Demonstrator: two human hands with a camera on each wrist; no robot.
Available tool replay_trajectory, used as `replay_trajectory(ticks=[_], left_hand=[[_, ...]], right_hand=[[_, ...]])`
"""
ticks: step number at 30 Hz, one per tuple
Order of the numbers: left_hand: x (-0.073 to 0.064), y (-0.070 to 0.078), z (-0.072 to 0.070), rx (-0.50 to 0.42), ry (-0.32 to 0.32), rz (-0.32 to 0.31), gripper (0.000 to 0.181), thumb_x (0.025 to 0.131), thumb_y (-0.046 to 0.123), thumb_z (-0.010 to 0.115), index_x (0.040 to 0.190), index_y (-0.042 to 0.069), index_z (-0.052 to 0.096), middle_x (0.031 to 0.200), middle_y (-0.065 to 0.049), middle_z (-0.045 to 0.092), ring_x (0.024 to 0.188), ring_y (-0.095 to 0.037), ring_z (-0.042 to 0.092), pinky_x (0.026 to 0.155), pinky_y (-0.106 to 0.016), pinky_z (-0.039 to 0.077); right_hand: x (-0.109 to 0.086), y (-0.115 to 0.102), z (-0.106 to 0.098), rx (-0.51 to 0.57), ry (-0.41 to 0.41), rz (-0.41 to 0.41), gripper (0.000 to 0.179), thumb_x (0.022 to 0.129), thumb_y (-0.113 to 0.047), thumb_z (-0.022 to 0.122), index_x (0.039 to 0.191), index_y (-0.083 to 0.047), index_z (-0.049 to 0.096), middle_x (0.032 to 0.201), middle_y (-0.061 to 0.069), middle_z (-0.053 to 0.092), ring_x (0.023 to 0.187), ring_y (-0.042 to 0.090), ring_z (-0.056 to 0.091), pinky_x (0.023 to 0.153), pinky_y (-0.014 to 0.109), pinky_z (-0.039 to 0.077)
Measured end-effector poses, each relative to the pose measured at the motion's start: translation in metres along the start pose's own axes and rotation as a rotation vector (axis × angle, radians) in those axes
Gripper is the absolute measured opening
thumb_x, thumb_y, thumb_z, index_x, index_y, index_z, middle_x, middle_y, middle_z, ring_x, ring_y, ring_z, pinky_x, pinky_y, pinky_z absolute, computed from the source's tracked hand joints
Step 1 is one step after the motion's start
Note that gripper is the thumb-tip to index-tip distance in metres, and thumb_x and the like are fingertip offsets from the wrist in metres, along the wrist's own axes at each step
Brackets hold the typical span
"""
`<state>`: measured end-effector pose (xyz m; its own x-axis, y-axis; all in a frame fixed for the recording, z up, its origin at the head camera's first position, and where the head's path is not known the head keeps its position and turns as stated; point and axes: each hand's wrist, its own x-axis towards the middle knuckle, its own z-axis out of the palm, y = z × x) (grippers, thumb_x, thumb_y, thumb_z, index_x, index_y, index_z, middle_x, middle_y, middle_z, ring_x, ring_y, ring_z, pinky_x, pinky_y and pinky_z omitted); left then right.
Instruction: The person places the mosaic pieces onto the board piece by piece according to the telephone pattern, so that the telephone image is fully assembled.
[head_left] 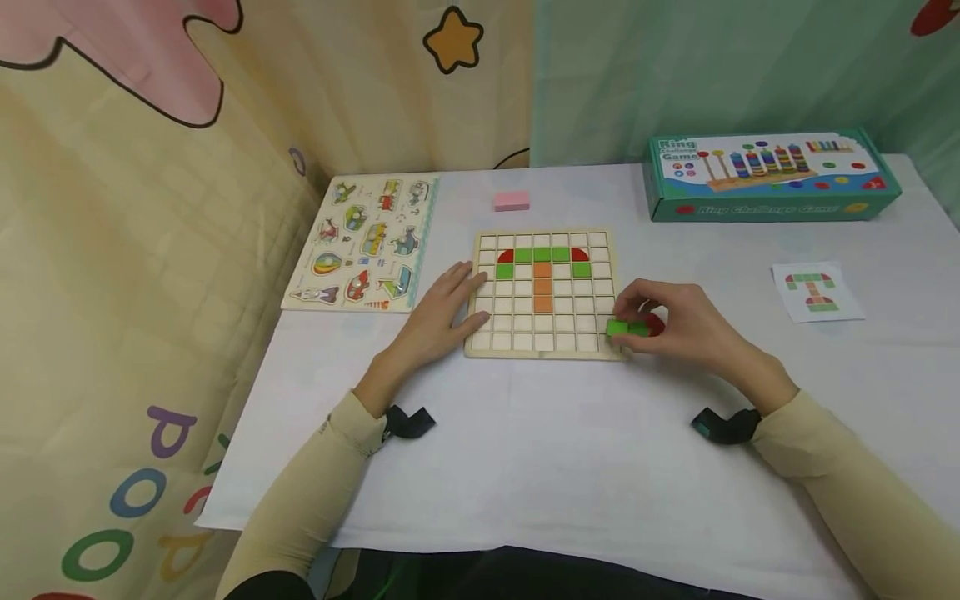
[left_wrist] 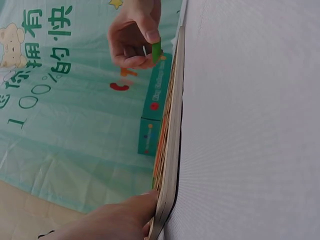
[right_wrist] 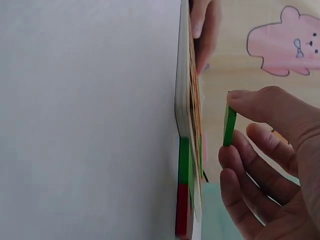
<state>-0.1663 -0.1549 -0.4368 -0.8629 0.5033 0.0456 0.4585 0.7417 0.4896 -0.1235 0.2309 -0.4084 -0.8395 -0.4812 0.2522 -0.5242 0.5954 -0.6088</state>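
Note:
A wooden grid board [head_left: 502, 343] lies on the table, bearing green square tiles [head_left: 542, 254], a column of three orange tiles [head_left: 542, 286] and two red curved-edge tiles [head_left: 579, 253]. My left hand [head_left: 442, 310] rests at the board's left edge, fingers and thumb on the rim. Between thumb and fingertips my right hand [head_left: 678, 321] pinches a green square tile [right_wrist: 230, 125], held above the board's lower right corner. Below that hand, beside the board's right edge, lie another green tile [right_wrist: 184, 160] and a red tile [right_wrist: 183, 210], partly hidden by fingers in the head view.
A small card [head_left: 817, 292] with a printed tile pattern lies on the right. Behind it stands a green Ring Challenge Game box [head_left: 772, 210]. A picture puzzle board [head_left: 352, 242] lies at the left, and a pink block [head_left: 512, 201] sits behind the grid board.

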Motion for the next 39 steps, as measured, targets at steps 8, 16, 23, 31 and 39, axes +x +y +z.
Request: replay_trajectory(ticks=[8,16,23,31,39], left_hand=[[-0.002,0.000,0.000,-0.010,0.008,0.004,0.068,0.108,0.043,0.058,0.166,0.016,0.036,0.176,-0.009,0.021,0.165,-0.026,0.012,0.132,-0.053,0.018],[0.003,0.003,-0.001,0.006,-0.003,0.011,0.068,0.108,0.043,0.057,0.166,0.015,0.035,0.176,-0.009,0.020,0.165,-0.026,0.011,0.133,-0.050,0.017],[0.001,0.002,-0.001,0.005,-0.006,0.000,0.068,0.108,0.042,0.058,0.165,0.014,0.036,0.176,-0.010,0.021,0.165,-0.026,0.012,0.133,-0.050,0.017],[-0.001,0.002,0.002,0.009,-0.009,-0.011,0.068,0.108,0.044,0.057,0.166,0.016,0.035,0.177,-0.008,0.020,0.165,-0.025,0.011,0.133,-0.050,0.016],[0.001,0.002,0.000,-0.008,-0.003,-0.005,0.068,0.107,0.043,0.058,0.166,0.017,0.035,0.177,-0.008,0.020,0.165,-0.026,0.011,0.133,-0.052,0.016]], right_hand=[[0.035,-0.024,0.027,0.030,-0.099,-0.001,0.029,0.084,-0.010,0.088,0.102,-0.013,0.066,0.094,-0.003,0.069,0.088,0.016,0.063,0.078,0.035,0.056],[0.044,-0.028,0.037,0.046,-0.079,0.014,0.019,0.088,-0.005,0.085,0.098,-0.010,0.070,0.096,0.003,0.072,0.089,0.019,0.070,0.083,0.041,0.060],[0.045,-0.025,0.042,0.060,-0.045,-0.093,0.024,0.084,-0.002,0.088,0.101,-0.010,0.072,0.103,0.002,0.072,0.096,0.018,0.072,0.087,0.037,0.062],[0.040,-0.023,0.045,0.018,-0.032,-0.075,0.024,0.083,-0.009,0.091,0.100,-0.009,0.074,0.096,0.002,0.073,0.085,0.016,0.068,0.077,0.036,0.059],[0.041,-0.019,0.050,0.049,0.028,-0.164,0.024,0.080,-0.005,0.091,0.097,-0.009,0.074,0.097,0.001,0.073,0.090,0.015,0.072,0.081,0.033,0.060]])
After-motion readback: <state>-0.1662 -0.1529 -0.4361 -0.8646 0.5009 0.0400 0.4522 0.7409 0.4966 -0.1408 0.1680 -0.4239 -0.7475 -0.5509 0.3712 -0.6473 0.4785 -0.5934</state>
